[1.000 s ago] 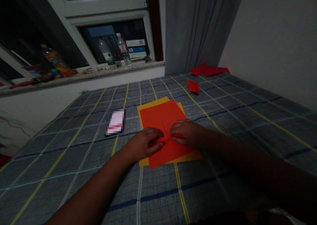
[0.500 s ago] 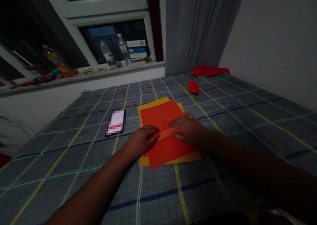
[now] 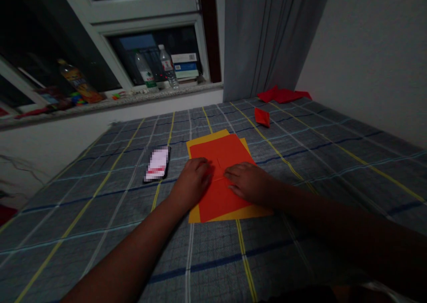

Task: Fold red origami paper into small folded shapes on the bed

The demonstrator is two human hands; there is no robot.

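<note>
Raised flap now lowered: orange-red paper sheet (image 3: 220,151) lies flat on a yellow sheet (image 3: 218,136), mid-way across the checked bedcover (image 3: 100,196). Left hand (image 3: 193,183) and right hand (image 3: 248,183) rest palm-down on it, fingers loosely together, pinching nothing. Crease marks show at centre; sheet otherwise unfolded. Folded red paper pieces (image 3: 262,117) lie far right.

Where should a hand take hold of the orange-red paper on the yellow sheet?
Probably at its far corner. The orange-red paper sheet lies flat on the yellow paper sheet, and the left hand and right hand rest on its middle, leaving that corner free. Come from the far side, lift the corner slightly, then pinch it between thumb and fingers.
</note>
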